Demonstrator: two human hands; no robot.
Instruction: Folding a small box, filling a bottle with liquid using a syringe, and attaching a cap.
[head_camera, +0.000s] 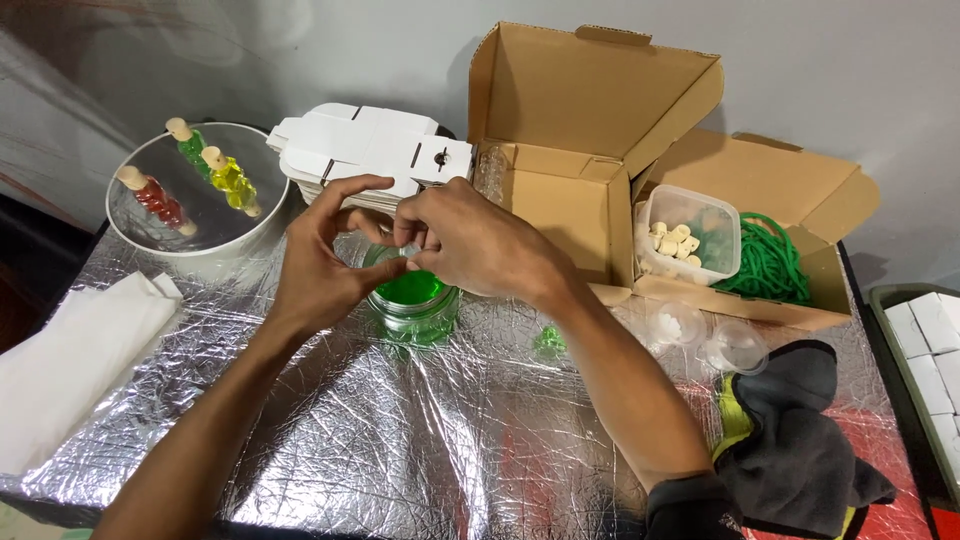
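Showing: two bare hands meeting over a green jar on a foil-covered worktop (420, 440).
Left hand (325, 260): fingers curled, thumb and forefinger pinched toward the right hand; whether they clamp on anything cannot be told.
Right hand (480, 240): fingertips drawn together just above the jar mouth, touching the left hand; any small item between them is hidden.
Green jar (412, 300): upright at centre, directly beneath both hands.
Round tray (190, 200), 10 o'clock: holds three corked bottles (215, 170), red, green and yellow.
Flat white cartons (375, 150), 12 o'clock: stacked behind the hands.
Open cardboard box (580, 150), 1 o'clock: lid raised.
Clear tub (690, 235), 2 o'clock: contains corks, beside green cord (770, 260).
Dark cloth (790, 430), 4 o'clock.
White paper (70, 360), 9 o'clock.
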